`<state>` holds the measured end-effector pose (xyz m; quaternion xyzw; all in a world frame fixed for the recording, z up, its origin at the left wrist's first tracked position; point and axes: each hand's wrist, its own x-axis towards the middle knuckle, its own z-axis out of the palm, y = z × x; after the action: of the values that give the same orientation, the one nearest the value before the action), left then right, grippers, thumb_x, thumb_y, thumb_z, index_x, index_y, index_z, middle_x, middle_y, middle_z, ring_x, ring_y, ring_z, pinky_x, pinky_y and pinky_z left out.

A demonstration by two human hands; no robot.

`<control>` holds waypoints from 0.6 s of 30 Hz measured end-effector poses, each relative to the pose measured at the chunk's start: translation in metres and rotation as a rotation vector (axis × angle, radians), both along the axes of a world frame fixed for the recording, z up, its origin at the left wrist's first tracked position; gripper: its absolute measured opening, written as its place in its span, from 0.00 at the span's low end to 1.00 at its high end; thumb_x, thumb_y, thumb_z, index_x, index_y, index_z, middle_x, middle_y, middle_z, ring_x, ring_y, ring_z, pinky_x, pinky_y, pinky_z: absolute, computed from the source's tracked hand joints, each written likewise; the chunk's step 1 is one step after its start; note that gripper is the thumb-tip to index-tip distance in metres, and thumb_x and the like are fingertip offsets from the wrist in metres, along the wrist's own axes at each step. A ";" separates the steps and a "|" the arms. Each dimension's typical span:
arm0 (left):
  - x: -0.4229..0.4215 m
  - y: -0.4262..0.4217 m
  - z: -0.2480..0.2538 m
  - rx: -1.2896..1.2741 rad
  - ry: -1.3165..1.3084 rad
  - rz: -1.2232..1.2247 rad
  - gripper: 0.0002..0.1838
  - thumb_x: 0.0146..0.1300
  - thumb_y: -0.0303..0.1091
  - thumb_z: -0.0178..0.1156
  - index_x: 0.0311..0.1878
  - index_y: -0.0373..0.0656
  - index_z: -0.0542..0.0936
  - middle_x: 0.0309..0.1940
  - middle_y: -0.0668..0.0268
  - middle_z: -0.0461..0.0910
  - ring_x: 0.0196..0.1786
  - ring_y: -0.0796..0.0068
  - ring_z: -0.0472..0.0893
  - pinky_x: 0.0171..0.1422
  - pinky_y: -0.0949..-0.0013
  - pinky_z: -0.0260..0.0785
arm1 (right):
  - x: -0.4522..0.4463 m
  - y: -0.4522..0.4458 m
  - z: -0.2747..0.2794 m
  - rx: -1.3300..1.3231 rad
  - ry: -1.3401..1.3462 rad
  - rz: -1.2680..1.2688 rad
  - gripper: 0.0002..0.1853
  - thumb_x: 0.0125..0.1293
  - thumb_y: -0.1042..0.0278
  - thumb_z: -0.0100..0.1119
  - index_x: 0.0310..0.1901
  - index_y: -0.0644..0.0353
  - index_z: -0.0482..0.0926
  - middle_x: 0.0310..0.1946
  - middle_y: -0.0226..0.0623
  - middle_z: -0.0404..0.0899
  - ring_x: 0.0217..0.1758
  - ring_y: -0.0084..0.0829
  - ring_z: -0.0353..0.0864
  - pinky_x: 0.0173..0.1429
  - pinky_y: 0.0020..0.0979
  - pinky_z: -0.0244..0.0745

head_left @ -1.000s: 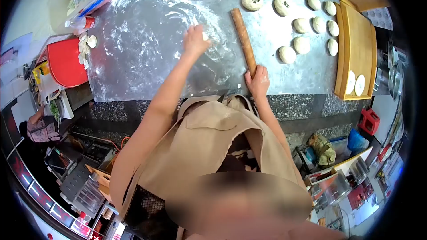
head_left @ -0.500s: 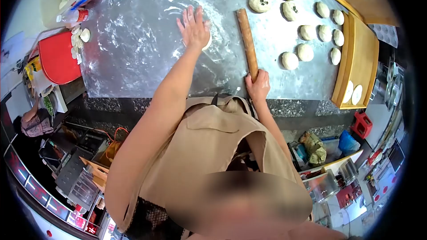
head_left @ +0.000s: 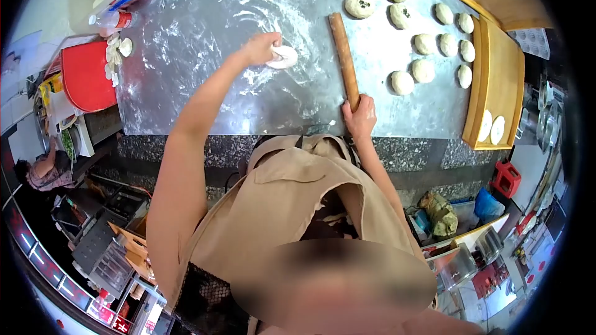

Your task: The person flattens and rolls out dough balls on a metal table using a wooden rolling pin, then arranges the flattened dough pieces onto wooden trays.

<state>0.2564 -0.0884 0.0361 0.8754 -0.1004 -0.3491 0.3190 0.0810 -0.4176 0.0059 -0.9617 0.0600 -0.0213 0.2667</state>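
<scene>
My left hand (head_left: 262, 48) pinches the left edge of a flat white dough disc (head_left: 284, 57) on the floured metal table (head_left: 186, 74). The fingers are closed on the dough's rim. My right hand (head_left: 360, 116) is wrapped round the near end of a wooden rolling pin (head_left: 344, 59), which lies pointing away from me. Right of the pin are several plain dough balls (head_left: 402, 82), and further back several dough pieces with dark green filling showing (head_left: 360, 5).
A wooden tray (head_left: 496, 80) at the right holds two white discs (head_left: 497, 130). At the left are a red stool seat (head_left: 90, 77), small dough scraps (head_left: 113, 56) and a plastic bottle (head_left: 115, 20). Another person (head_left: 46, 170) is at the far left.
My left hand was spread flat over the dough; it has moved left and closed on the dough's edge, uncovering the disc. My right hand still holds the rolling pin.
</scene>
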 end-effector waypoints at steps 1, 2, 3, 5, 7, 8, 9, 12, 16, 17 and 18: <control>-0.004 -0.004 0.003 -0.152 -0.177 0.062 0.15 0.50 0.27 0.69 0.41 0.43 0.75 0.42 0.58 0.80 0.49 0.53 0.77 0.54 0.57 0.69 | 0.001 0.001 0.000 -0.001 -0.008 0.000 0.19 0.56 0.62 0.64 0.45 0.62 0.72 0.39 0.46 0.74 0.43 0.51 0.75 0.45 0.47 0.73; -0.001 -0.010 0.005 -0.152 -0.178 0.054 0.15 0.50 0.27 0.69 0.41 0.43 0.75 0.42 0.58 0.80 0.49 0.53 0.77 0.54 0.57 0.69 | 0.000 0.001 -0.001 0.000 -0.010 -0.009 0.19 0.56 0.62 0.64 0.45 0.62 0.72 0.39 0.46 0.74 0.43 0.51 0.75 0.45 0.47 0.73; 0.002 -0.016 0.003 -0.150 -0.547 0.059 0.15 0.51 0.27 0.67 0.42 0.43 0.75 0.41 0.58 0.80 0.50 0.52 0.77 0.55 0.55 0.69 | 0.000 0.001 -0.001 0.004 -0.002 -0.007 0.19 0.56 0.62 0.65 0.45 0.62 0.72 0.39 0.46 0.74 0.44 0.51 0.75 0.45 0.47 0.73; 0.017 -0.015 -0.017 0.060 -1.085 -0.079 0.17 0.58 0.39 0.67 0.47 0.48 0.74 0.48 0.62 0.79 0.55 0.59 0.78 0.60 0.53 0.70 | 0.000 0.001 -0.001 0.006 0.001 -0.004 0.19 0.56 0.61 0.65 0.45 0.62 0.72 0.39 0.46 0.74 0.44 0.51 0.75 0.45 0.47 0.73; 0.019 -0.018 -0.021 0.102 -1.055 -0.169 0.22 0.59 0.43 0.66 0.54 0.49 0.73 0.56 0.59 0.74 0.61 0.56 0.73 0.67 0.48 0.62 | 0.001 0.001 -0.001 -0.002 0.020 -0.013 0.19 0.56 0.61 0.65 0.44 0.62 0.72 0.39 0.46 0.74 0.44 0.51 0.75 0.44 0.47 0.74; 0.019 -0.021 -0.024 0.145 -1.018 -0.257 0.28 0.61 0.47 0.65 0.62 0.49 0.72 0.64 0.57 0.70 0.68 0.53 0.67 0.74 0.44 0.55 | 0.001 0.001 -0.001 -0.005 0.016 -0.012 0.19 0.56 0.61 0.65 0.44 0.62 0.72 0.39 0.46 0.74 0.44 0.51 0.75 0.44 0.47 0.74; 0.021 -0.028 -0.029 0.221 -0.999 -0.160 0.33 0.63 0.57 0.61 0.68 0.54 0.69 0.71 0.59 0.63 0.75 0.52 0.57 0.77 0.39 0.44 | 0.000 0.000 -0.001 -0.019 0.019 -0.006 0.19 0.56 0.61 0.65 0.44 0.62 0.72 0.39 0.46 0.74 0.44 0.51 0.75 0.44 0.48 0.74; 0.032 -0.053 -0.035 0.349 -0.878 -0.094 0.35 0.63 0.62 0.58 0.70 0.58 0.68 0.72 0.61 0.63 0.76 0.50 0.55 0.77 0.38 0.43 | 0.000 0.002 -0.003 -0.051 0.035 -0.001 0.20 0.57 0.61 0.66 0.46 0.62 0.73 0.38 0.48 0.75 0.43 0.51 0.77 0.45 0.47 0.74; -0.023 -0.048 -0.031 0.304 -0.771 -0.319 0.32 0.62 0.59 0.59 0.68 0.62 0.71 0.73 0.65 0.62 0.76 0.50 0.56 0.77 0.37 0.43 | -0.001 0.000 -0.004 -0.040 -0.049 0.036 0.19 0.57 0.62 0.68 0.44 0.62 0.73 0.37 0.47 0.75 0.41 0.51 0.76 0.42 0.47 0.74; -0.051 -0.042 -0.020 0.322 -0.715 -0.449 0.31 0.62 0.57 0.59 0.69 0.62 0.71 0.73 0.66 0.63 0.76 0.51 0.57 0.77 0.37 0.43 | -0.001 -0.001 -0.003 -0.036 -0.046 0.071 0.19 0.57 0.62 0.68 0.44 0.62 0.73 0.37 0.46 0.75 0.41 0.50 0.76 0.42 0.47 0.74; -0.073 -0.034 -0.018 0.321 -0.711 -0.429 0.31 0.62 0.57 0.59 0.69 0.62 0.71 0.73 0.66 0.63 0.76 0.51 0.57 0.77 0.37 0.43 | 0.001 -0.001 -0.002 -0.032 -0.042 0.107 0.18 0.56 0.62 0.68 0.43 0.62 0.74 0.36 0.46 0.75 0.40 0.50 0.76 0.41 0.46 0.74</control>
<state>0.1835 -0.1226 0.0184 0.9388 -0.3276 -0.0959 0.0452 0.0815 -0.4185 0.0035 -0.9670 0.0028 -0.0280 0.2531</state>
